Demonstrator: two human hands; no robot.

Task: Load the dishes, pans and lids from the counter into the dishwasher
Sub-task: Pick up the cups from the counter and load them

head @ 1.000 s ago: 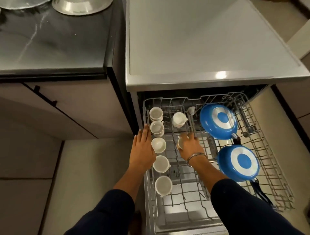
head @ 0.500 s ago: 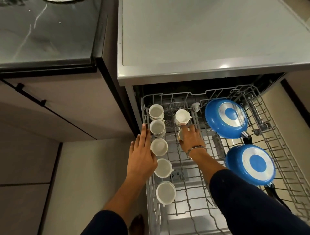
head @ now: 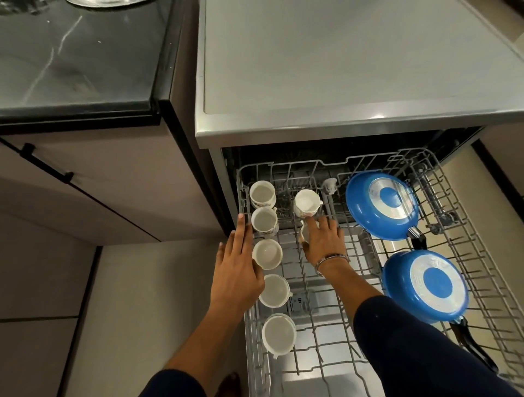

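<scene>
The grey wire dishwasher rack (head: 467, 255) is pulled out below the steel counter. Several white cups stand in a column along its left side, the nearest one (head: 279, 333) at the front. Another white cup (head: 306, 202) stands in a second column. My right hand (head: 324, 241) lies over a white cup (head: 304, 233) just in front of it, fingers curled around it. My left hand (head: 239, 267) rests flat with straight fingers on the rack's left rim beside the cups. Two blue pans, the far pan (head: 382, 205) and the near pan (head: 425, 286), lean bottom-up on the right.
A dark marble counter (head: 76, 56) at the left carries a steel vessel (head: 105, 2) at the top edge. Below it is a cabinet with a black handle (head: 46, 163). The grey dishwasher top (head: 354, 56) spans the upper right. Beige floor lies left of the rack.
The camera has drifted slightly; both hands stay almost where they were. My right hand keeps its place over the cup in the second column, my left on the rack rim.
</scene>
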